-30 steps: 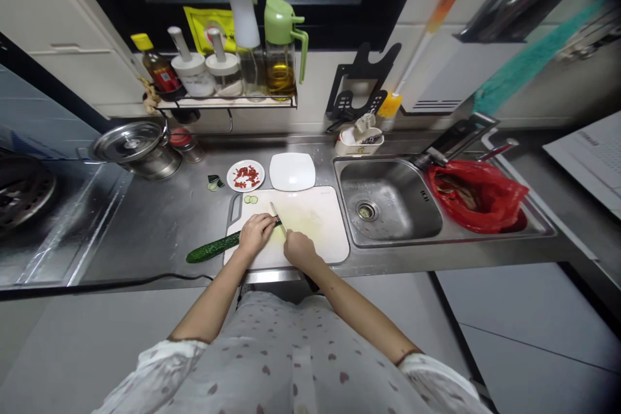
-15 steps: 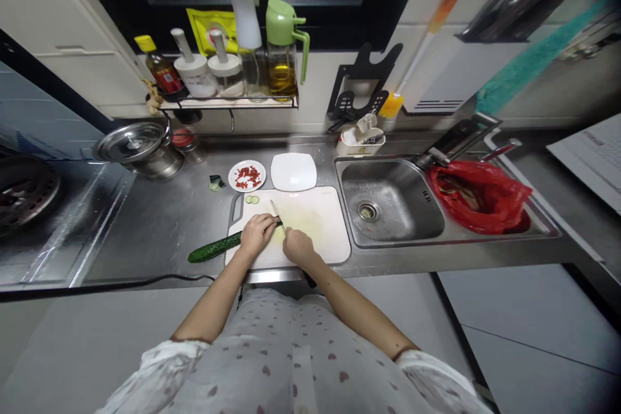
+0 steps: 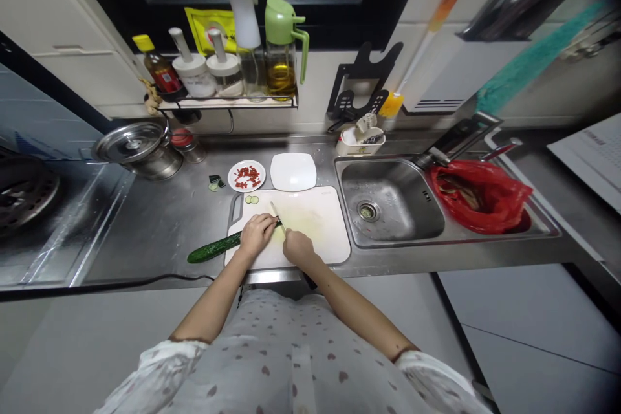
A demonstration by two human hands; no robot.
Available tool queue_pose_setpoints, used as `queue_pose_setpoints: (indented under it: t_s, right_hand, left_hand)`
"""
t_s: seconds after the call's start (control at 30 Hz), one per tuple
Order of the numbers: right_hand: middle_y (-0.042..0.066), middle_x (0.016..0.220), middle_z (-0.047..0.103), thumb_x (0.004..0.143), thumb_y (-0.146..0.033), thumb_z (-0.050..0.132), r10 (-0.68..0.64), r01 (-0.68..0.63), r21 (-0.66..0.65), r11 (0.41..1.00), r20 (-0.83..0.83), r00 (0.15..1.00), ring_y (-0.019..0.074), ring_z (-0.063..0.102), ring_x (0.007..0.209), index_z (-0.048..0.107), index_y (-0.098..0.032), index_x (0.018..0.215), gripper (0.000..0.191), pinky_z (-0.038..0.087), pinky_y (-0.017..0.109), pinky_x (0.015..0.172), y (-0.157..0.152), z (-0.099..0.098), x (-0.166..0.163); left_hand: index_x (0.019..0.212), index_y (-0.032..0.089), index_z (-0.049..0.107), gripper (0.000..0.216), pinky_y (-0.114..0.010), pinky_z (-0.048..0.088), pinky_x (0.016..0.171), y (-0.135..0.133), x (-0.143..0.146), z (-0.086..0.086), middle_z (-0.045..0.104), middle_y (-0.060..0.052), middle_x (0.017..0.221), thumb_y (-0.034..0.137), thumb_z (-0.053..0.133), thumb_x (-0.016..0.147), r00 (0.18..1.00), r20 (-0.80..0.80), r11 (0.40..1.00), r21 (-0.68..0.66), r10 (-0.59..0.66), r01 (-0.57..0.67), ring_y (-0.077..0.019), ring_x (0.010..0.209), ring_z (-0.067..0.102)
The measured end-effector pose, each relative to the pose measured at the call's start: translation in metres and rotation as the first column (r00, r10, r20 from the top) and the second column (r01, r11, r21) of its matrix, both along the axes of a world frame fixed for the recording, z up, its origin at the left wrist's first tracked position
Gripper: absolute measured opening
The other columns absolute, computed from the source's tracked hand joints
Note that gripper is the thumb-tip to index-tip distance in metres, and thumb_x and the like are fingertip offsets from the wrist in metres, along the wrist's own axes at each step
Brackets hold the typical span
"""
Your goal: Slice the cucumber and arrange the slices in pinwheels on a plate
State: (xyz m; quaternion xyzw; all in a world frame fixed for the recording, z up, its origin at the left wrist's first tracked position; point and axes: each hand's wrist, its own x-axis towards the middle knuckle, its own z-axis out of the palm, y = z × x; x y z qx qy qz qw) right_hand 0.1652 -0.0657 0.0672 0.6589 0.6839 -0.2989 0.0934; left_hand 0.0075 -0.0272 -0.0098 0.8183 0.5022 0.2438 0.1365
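Observation:
A long green cucumber (image 3: 213, 249) lies slantwise, its right part on the white cutting board (image 3: 325, 226) and its left end over the steel counter. My left hand (image 3: 258, 234) is closed over the cucumber near its right end. In my right hand (image 3: 297, 248) is a kitchen knife (image 3: 277, 214), its dark handle showing below the fist. The blade stands at the cucumber's cut end, just right of my left fingertips. A few pale cucumber slices (image 3: 251, 199) lie at the board's upper left.
Behind the board stand a small plate of chopped red pieces (image 3: 247, 176) and a white square plate (image 3: 294, 171). Cucumber scraps (image 3: 217, 182) lie to the left. A lidded pot (image 3: 140, 149) stands farther left; the sink (image 3: 392, 207) and a red plastic bag (image 3: 480, 197) are right.

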Motion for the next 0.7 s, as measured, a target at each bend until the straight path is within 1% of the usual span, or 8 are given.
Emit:
queue_pose_setpoints:
  t_s: [0.43,0.7]
  right_hand:
    - [0.015,0.108,0.068,0.091,-0.013,0.04,-0.002,0.002,0.009,1.0,-0.019,1.0,0.022,0.064,0.105,0.057,-0.013,0.116,0.03,0.046,0.029,0.083,0.0089,-0.0024,-0.0055]
    - [0.015,0.107,0.068,0.092,-0.014,0.04,-0.013,0.014,0.028,1.0,-0.017,1.0,0.0222,0.064,0.106,0.056,-0.013,0.117,0.03,0.047,0.029,0.083,0.0061,-0.009,-0.0063]
  left_hand:
    - [0.102,0.026,0.071,0.025,-0.035,0.049,0.086,-0.002,0.0009,0.0025,0.069,-0.005,0.106,0.032,0.048,0.095,1.0,0.018,1.0,-0.006,0.0,0.0,-0.02,0.097,0.059]
    - [0.101,0.025,0.071,0.023,-0.033,0.048,0.085,-0.0021,0.001,0.0041,0.069,-0.004,0.105,0.031,0.049,0.094,1.0,0.017,1.0,0.005,0.0,0.0,-0.0195,0.096,0.059]
